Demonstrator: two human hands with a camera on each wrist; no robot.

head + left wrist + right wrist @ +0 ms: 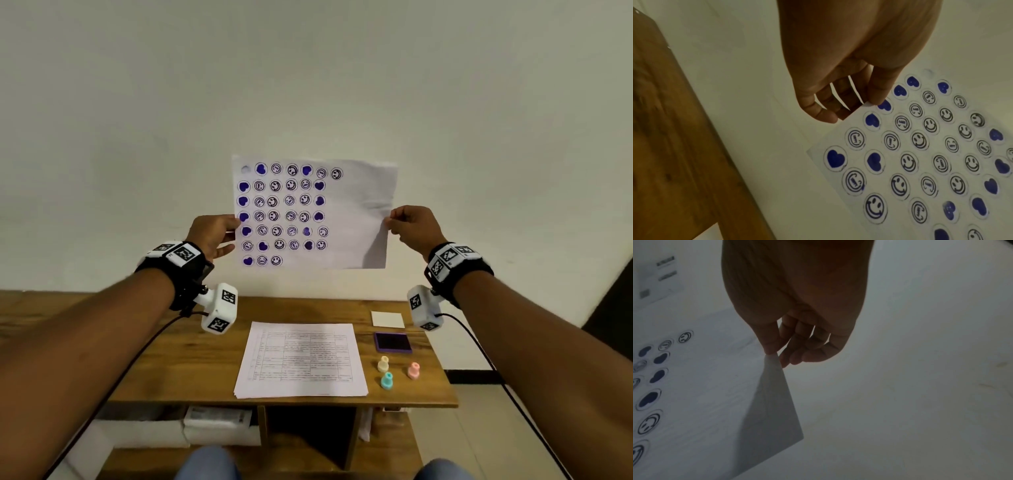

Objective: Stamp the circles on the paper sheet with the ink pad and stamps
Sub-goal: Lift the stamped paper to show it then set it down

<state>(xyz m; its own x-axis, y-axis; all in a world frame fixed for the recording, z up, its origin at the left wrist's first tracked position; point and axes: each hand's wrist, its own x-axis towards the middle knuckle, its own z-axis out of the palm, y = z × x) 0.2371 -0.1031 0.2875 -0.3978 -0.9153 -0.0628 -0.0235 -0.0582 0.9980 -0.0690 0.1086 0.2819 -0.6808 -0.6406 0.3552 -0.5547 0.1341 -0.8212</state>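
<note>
I hold the paper sheet (356, 219) upright in the air before the wall. Its circles carry purple hearts and smiley faces. My left hand (214, 234) pinches the sheet's left edge; in the left wrist view the thumb and fingers (876, 95) clamp the paper sheet (920, 162). My right hand (412, 224) pinches the right edge, shown in the right wrist view as a fingertip pinch (774, 353) on the paper sheet (715, 402). Down on the table lie the purple ink pad (393, 342) and three stamps: yellow (383, 364), pink (413, 370) and teal (387, 380).
A stack of printed sheets (301, 359) lies mid-table on the wooden table (178, 370). A white card (387, 319) sits behind the ink pad. White boxes (219, 425) fill the shelf beneath. Cables trail from both wrist cameras.
</note>
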